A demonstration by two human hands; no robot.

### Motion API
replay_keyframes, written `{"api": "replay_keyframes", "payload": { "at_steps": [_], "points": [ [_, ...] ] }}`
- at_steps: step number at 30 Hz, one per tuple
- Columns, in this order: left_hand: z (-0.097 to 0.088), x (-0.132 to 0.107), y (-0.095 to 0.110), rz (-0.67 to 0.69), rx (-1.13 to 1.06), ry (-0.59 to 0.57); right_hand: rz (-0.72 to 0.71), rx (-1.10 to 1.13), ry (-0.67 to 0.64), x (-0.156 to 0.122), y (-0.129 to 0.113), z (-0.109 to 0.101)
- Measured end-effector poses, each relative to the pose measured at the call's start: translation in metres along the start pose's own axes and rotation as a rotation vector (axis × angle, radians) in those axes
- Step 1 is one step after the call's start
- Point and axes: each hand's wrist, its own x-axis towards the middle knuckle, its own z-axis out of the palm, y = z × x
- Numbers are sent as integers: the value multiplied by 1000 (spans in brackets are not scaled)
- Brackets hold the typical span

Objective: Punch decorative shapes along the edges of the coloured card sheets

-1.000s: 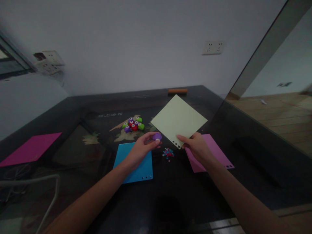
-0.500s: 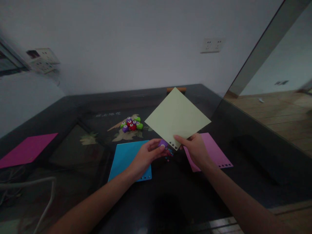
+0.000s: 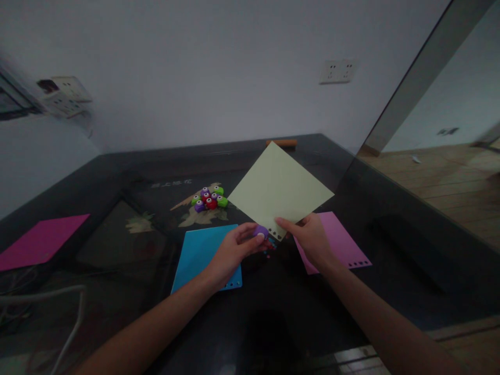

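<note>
My right hand (image 3: 312, 240) pinches the near corner of a pale yellow paper sheet (image 3: 279, 187), which is held tilted above the dark table (image 3: 117, 172). Small punched holes run along that corner. My left hand (image 3: 234, 249) is closed around a small purple punch (image 3: 260, 231), pressed against the sheet's near edge. Tiny coloured paper bits (image 3: 269, 246) lie on the table just below the punch.
A blue sheet (image 3: 199, 250) lies under my left wrist and a pink sheet (image 3: 339, 239) under my right hand. A cluster of green, purple and red punches (image 3: 208, 198) sits mid-table. A magenta sheet (image 3: 39, 239) lies far left; an orange bar (image 3: 281, 141) at the back edge.
My left hand has carried the purple punch to the right, up to the yellow sheet's punched corner. The sheet has shifted slightly left and nearer; the paper bits are now partly hidden.
</note>
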Motion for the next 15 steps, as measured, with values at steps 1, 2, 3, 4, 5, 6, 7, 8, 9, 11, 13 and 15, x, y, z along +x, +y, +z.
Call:
{"api": "replay_keyframes", "payload": {
  "at_steps": [1,2,3,4,5,6,7,8,9,11,13,15],
  "points": [
    [0,0,0,4,14,5,-5,-7,-5,-1,0,0],
    [-1,0,0,10,37,13,-12,-14,-10,-1,0,1],
    [-1,0,0,18,69,20,-19,-23,-13,-2,-1,1],
    [-1,0,0,27,104,28,-23,-32,-15,-2,-1,2],
    [-1,0,0,35,136,34,-24,-40,-16,-3,-1,2],
    [-1,0,0,43,160,37,-22,-45,-21,-3,-1,3],
    [-1,0,0,51,171,39,-18,-46,-28,-3,-1,3],
    [-1,0,0,60,169,40,-16,-43,-33,-3,0,4],
    [-1,0,0,69,160,41,-13,-41,-40,-3,0,4],
    [0,1,1,78,143,46,-11,-43,-53,-3,2,4],
    [0,1,2,76,136,51,-14,-42,-63,-3,3,4],
    [0,1,2,66,134,53,-11,-43,-75,-3,4,4]
  ]
}}
